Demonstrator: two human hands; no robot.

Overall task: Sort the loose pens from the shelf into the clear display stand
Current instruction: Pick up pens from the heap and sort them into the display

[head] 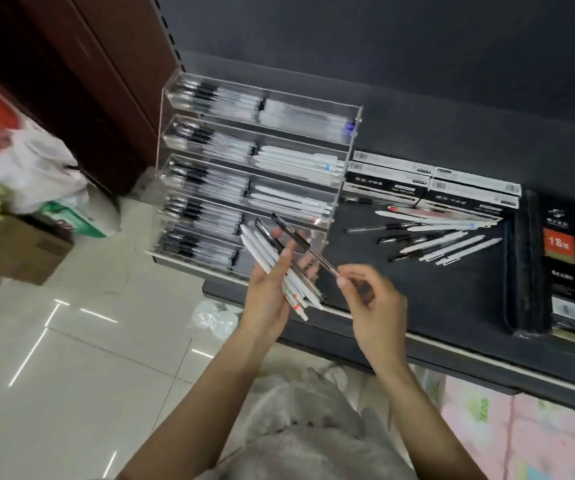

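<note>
To your right on the dark shelf (pixel 452 292) lie the loose pens (pixel 442 237), white and black ones scattered and crossing each other. Behind them sit stacked black-and-white pen boxes (pixel 431 188), and a black package (pixel 563 271) with an orange label stands at the far right. On the tiled floor at left are a cardboard box (pixel 19 251) and white plastic bags (pixel 36 168).

The clear display stand (pixel 251 174) rises in tiers at the shelf's left end, each tier already holding rows of pens; motion blur smears them, so individual pens are hard to make out. Your hands cover part of its lowest tier.

Your left hand (pixel 265 292) holds a bundle of white pens (pixel 279 271) fanned across the palm, fingers curled behind them. Your right hand (pixel 372 299) pinches the lower end of a black pen (pixel 300 242) between thumb and forefinger; its upper end lies across the bundle, just in front of the stand.
</note>
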